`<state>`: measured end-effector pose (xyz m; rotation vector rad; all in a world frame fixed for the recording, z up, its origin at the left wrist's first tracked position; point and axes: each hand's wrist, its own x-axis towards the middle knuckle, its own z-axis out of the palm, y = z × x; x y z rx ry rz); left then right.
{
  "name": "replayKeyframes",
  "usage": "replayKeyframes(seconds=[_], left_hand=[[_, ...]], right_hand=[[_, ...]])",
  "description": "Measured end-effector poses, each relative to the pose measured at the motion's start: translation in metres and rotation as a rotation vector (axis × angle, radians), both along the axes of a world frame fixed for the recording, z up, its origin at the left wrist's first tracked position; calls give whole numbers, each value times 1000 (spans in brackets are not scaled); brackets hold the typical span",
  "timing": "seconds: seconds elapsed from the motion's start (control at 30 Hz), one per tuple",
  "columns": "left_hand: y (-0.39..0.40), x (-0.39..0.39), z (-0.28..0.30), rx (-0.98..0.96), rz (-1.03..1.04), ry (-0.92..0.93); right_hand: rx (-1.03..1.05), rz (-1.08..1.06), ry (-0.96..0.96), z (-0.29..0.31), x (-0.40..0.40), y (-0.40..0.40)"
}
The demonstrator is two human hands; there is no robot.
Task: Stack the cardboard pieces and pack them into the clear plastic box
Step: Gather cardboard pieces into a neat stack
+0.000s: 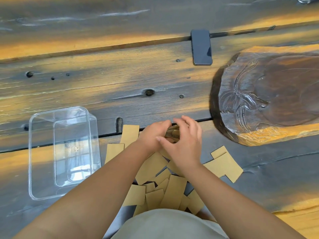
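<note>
A small stack of cardboard pieces point(173, 133) stands on edge between my two hands, its corrugated edges showing. My left hand point(152, 135) grips the stack from the left and my right hand point(184, 142) closes on it from the right. Several loose tan cardboard pieces point(172, 190) lie scattered flat on the table under and around my forearms. The clear plastic box point(43, 152) sits empty to the left, apart from both hands.
A dark phone point(201, 47) lies face up farther back on the wooden table point(103, 75). A large carved wooden tray point(267, 94) fills the right side. More cardboard point(224, 166) lies at the right of my right wrist.
</note>
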<state>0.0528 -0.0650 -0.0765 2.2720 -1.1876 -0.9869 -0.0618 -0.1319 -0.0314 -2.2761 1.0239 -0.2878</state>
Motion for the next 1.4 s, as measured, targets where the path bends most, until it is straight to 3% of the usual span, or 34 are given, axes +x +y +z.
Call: replayKeyframes(seconds=[0.17, 0.37, 0.47, 0.67, 0.73, 0.9, 1.1, 1.23, 1.4], left_hand=[[2, -6, -1, -74, 33, -58], [3, -10, -7, -106, 92, -53], [6, -11, -8, -103, 77, -70], [8, -16, -12, -125, 106, -78], [7, -18, -12, -128, 119, -44], [3, -22, -12, -130, 147, -23], [-4, -20, -13, -163, 134, -40], [-1, -23, -15, -249, 223, 86], [1, -33, -16, -342, 409, 165]], right_hand=[[246, -292, -61, -5, 18, -21], [465, -442, -216, -19, 9, -43], [588, -568, -187, -30, -3, -52], [470, -369, 34, -52, -28, -52], [471, -366, -21, -53, -29, -48], [712, -343, -274, -47, -28, -39], [545, -257, -140, -51, -23, -36], [603, -360, -203, -54, -20, -39], [647, -334, -237, -53, -15, -35]])
